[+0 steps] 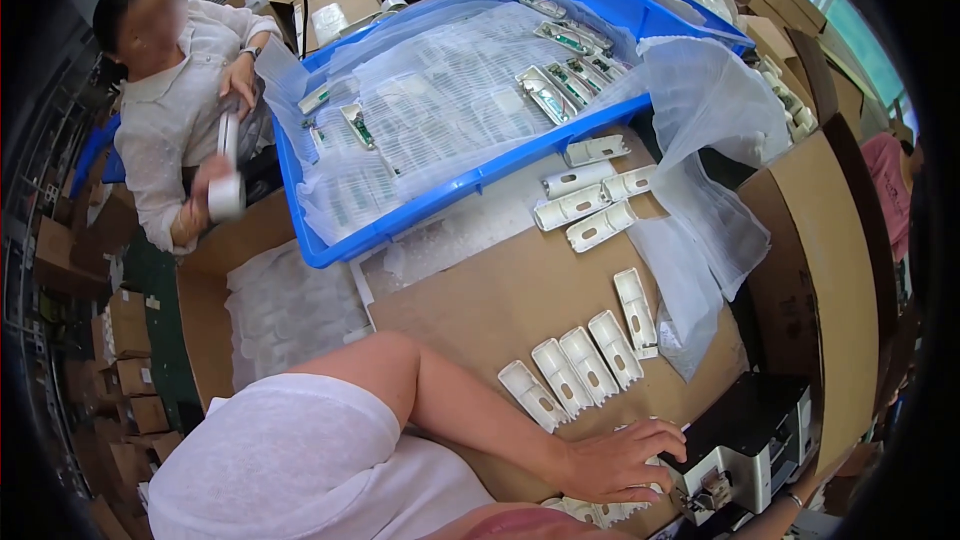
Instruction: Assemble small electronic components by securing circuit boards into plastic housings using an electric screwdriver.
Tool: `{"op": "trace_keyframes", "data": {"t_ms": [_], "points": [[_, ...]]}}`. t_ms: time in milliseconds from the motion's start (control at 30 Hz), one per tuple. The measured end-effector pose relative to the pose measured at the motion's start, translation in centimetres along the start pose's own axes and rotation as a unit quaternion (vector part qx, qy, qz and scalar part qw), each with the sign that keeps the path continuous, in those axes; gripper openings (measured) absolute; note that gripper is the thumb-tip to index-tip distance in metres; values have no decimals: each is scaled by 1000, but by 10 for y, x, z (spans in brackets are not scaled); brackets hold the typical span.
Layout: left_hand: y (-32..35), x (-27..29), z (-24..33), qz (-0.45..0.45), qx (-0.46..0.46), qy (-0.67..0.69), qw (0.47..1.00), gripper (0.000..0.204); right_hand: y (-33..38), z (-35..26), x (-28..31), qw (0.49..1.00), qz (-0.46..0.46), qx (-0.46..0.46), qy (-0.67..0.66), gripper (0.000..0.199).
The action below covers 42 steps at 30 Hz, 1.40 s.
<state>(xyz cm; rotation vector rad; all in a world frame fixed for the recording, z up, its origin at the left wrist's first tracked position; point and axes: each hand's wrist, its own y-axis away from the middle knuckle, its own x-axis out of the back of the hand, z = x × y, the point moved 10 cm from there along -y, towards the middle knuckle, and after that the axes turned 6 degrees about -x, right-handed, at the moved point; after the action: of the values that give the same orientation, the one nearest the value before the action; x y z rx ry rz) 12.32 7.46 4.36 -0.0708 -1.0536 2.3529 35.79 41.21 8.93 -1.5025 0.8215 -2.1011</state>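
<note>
My left hand (622,460) reaches across to the small black and silver machine (745,445) at the lower right. Its fingers are bent around a white plastic shell (655,473), mostly hidden by the hand. Of my right arm, only the wrist with a thin bracelet (795,500) shows beside the machine; its fingers are hidden. More white shells (600,512) lie partly under my left forearm. Ahead of that hand, a slanted row of long white shells (590,365) rests open side up on the cardboard (470,300). Several others (600,225) lie farther back, below the tray.
A large blue tray (465,183) holds plastic wrap and shells with green circuit boards (545,93). Translucent plastic sheeting (695,140) hangs over its right corner. A tall cardboard flap (825,270) stands at the right. Across the tray, a co-worker (190,110) handles a white part (228,175).
</note>
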Motion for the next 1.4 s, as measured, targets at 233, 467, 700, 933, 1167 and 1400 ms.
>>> {"op": "trace_keyframes", "data": {"t_ms": [233, 467, 700, 933, 1167, 1400], "points": [[-1, -6, 5, -6, -5, 7, 1000, 14, -61, -88, -75, 996, -10, -47, -75, 47], [-3, -5, 1, 0, 5, 12, 1000, 10, -89, -170, -92, 981, -18, -91, -169, 51], [0, -16, 4, -32, -14, 17, 999, 21, -70, -46, -73, 982, -15, -155, -106, 56], [-10, 2, -2, -81, 12, -47, 996, 20, 125, 373, 118, 937, -38, -269, 218, 61], [-6, 2, -7, -61, 22, -29, 997, 18, 189, 364, 161, 621, 147, -551, -539, 29], [-8, 7, -4, 9, 25, -33, 999, 28, 125, 277, 272, 536, 187, -387, -727, 28]]}}
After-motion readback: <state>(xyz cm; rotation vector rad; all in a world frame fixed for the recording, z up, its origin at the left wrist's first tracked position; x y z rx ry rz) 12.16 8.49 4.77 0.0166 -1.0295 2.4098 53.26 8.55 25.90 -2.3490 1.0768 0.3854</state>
